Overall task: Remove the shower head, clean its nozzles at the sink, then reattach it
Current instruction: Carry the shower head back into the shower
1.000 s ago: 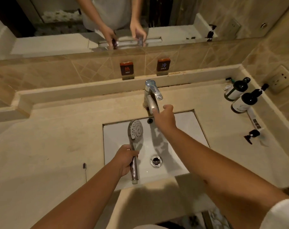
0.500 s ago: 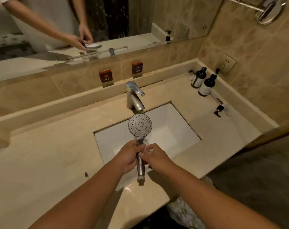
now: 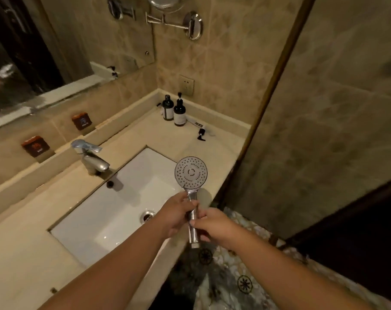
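A chrome shower head (image 3: 191, 172) stands upright with its round nozzle face toward me, at the right end of the white sink (image 3: 114, 211). My left hand (image 3: 175, 212) grips the upper part of its handle. My right hand (image 3: 214, 224) holds the handle just below, fingers curled round it. The handle's threaded end sticks out under both hands, over the counter's front edge. The chrome faucet (image 3: 90, 157) stands behind the basin, with no water seen running.
Two dark pump bottles (image 3: 174, 111) stand in the back right corner of the beige counter (image 3: 20, 260), with a small black cap (image 3: 201, 133) near them. A tiled wall rises right of the counter. A patterned mat (image 3: 234, 276) lies on the floor below.
My right hand left the faucet and came onto the shower head's handle. The head turned its face toward me, and my view swung right toward the tiled wall.
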